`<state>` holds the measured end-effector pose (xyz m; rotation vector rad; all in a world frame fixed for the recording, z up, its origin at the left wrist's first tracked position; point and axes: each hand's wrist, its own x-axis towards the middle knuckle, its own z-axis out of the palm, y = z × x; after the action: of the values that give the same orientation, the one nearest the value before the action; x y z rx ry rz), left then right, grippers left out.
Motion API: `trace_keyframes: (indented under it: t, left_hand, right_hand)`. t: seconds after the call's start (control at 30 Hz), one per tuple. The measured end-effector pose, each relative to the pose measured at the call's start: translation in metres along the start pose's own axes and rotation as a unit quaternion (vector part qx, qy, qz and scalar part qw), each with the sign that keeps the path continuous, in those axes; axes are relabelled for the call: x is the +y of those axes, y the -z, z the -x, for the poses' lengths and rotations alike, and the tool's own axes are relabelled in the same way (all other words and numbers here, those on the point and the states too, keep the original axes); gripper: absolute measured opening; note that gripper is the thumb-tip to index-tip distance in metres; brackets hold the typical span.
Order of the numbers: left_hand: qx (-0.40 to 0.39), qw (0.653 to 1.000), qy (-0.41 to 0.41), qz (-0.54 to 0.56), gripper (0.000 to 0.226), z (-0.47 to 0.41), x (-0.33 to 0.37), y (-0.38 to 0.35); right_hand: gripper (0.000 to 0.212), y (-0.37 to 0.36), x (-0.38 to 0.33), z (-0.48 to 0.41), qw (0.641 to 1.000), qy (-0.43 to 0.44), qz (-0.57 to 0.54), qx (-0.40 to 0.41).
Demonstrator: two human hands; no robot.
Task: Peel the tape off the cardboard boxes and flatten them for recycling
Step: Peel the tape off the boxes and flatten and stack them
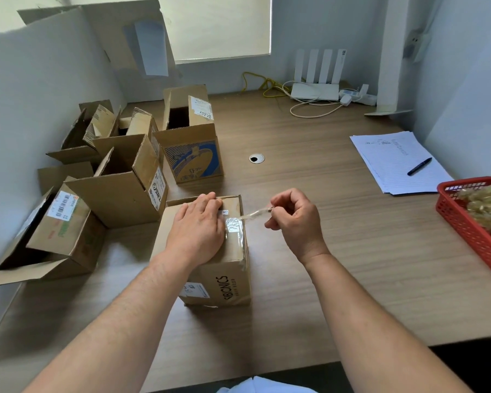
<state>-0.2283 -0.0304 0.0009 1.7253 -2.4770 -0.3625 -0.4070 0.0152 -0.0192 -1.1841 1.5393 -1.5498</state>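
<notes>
**Item: taped cardboard box (233, 282), standing upright on the worktop (338, 279), tape strip (256, 214) partly lifted.**
Left grip (196, 228) lies flat on the box's top, fingers fairly straight, pressing down. Right grip (295, 219), just right of the box, pinches the clear strip's free end, drawn taut off the top right edge. The box looks light and stiff and would likely slide unless pinned. The tape looks thin and liable to tear, so it is best held close to the peel line. Open boxes (119, 188) stand left of and behind the box, and a red basket (465, 222) sits well to its right.
</notes>
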Motion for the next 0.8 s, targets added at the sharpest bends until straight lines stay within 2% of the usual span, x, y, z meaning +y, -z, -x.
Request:
trace_keyframes:
  t: [0.17,0.2,0.3,0.4,0.53,0.7,0.77,0.8]
  left_hand:
    - [-0.039,0.998,-0.03,-0.024,0.056,0.001,-0.015,0.008]
    - [-0.039,0.998,-0.033,-0.027,0.056,0.002,-0.017,0.009]
    - [-0.022,0.999,-0.037,-0.032,0.054,0.006,-0.018,0.008]
    - [-0.011,0.999,-0.035,-0.033,0.053,0.007,-0.017,0.006]
    - [-0.013,0.999,-0.032,-0.029,0.052,0.007,-0.017,0.006]
    - [-0.015,0.999,-0.042,-0.023,0.051,0.008,-0.02,0.005]
    - [-0.019,0.999,-0.044,-0.023,0.051,0.008,-0.02,0.006]
    - [-0.021,0.998,-0.044,-0.025,0.051,0.009,-0.02,0.007]
  right_hand:
    - [0.043,-0.003,0.006,0.007,0.999,-0.002,0.046,0.006]
    - [0.044,-0.004,0.004,0.008,0.998,0.01,0.059,0.015]
    - [0.025,-0.011,-0.007,0.014,0.975,0.121,0.184,-0.006]
    - [0.024,-0.024,-0.015,0.023,0.931,0.2,0.298,-0.066]
    - [0.027,-0.038,-0.024,0.027,0.886,0.185,0.404,-0.134]
    - [0.023,-0.049,-0.035,0.022,0.851,0.179,0.474,-0.141]
    - [0.022,-0.049,-0.036,0.02,0.851,0.158,0.477,-0.154]
    - [0.018,-0.047,-0.035,0.018,0.865,0.134,0.458,-0.154]
